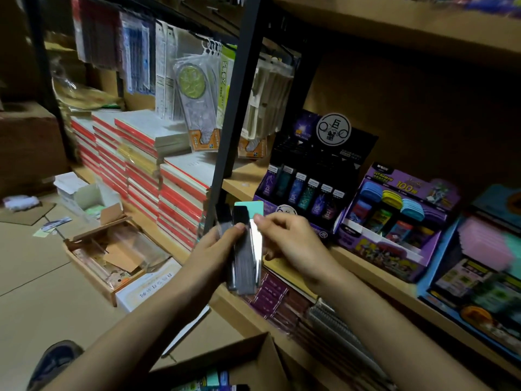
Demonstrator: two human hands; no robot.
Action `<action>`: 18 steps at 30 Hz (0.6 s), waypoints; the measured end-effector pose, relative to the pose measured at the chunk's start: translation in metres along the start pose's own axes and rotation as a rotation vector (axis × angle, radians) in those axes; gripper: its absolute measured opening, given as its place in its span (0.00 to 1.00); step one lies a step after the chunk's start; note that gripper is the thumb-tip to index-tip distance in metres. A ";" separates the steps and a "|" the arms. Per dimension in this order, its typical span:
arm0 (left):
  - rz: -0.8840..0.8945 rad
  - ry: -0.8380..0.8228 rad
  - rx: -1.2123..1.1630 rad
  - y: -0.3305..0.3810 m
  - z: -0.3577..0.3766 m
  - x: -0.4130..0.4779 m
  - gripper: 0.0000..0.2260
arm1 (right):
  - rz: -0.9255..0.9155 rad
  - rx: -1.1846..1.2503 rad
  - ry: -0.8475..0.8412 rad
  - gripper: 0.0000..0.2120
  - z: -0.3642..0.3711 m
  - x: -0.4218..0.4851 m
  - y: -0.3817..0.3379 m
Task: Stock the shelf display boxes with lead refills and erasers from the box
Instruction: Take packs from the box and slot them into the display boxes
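My left hand [214, 244] grips a stack of slim lead refill cases [244, 258], dark with pale tops, held upright in front of the shelf. My right hand [284, 235] pinches the teal-topped case [249, 208] at the right side of that stack. Behind them on the shelf stands the dark lead refill display box [307, 179] with a row of cases in its slots. To its right is the purple eraser display box [394, 218] holding coloured erasers. The cardboard supply box [225, 368] sits open at the bottom edge, with several small packs inside.
A black shelf post [234, 114] rises just left of my hands. Stacked red-edged notebooks [158, 176] fill the left shelf, with hanging rulers above. A blue display box [476, 266] stands at far right. Open cartons [112, 255] lie on the floor; my shoe [53, 359] shows at bottom left.
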State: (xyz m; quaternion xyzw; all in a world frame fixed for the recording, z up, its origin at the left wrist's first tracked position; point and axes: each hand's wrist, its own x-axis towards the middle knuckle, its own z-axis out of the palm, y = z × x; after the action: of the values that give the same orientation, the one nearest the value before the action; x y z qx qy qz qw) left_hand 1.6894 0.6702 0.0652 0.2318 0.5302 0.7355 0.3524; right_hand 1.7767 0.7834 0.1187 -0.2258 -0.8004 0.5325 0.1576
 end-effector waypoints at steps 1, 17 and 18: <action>-0.018 -0.007 -0.019 -0.003 0.006 0.001 0.13 | 0.027 0.047 0.015 0.10 -0.002 -0.004 0.004; -0.122 -0.120 -0.166 -0.028 0.077 0.012 0.09 | 0.054 0.153 0.399 0.03 -0.108 -0.084 0.046; -0.116 -0.134 -0.142 -0.031 0.080 0.012 0.09 | 0.044 0.146 0.426 0.02 -0.117 -0.092 0.049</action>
State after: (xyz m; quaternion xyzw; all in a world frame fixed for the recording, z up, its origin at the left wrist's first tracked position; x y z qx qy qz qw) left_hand 1.7475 0.7348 0.0619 0.2240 0.4644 0.7325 0.4445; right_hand 1.9218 0.8425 0.1175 -0.3385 -0.7032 0.5328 0.3274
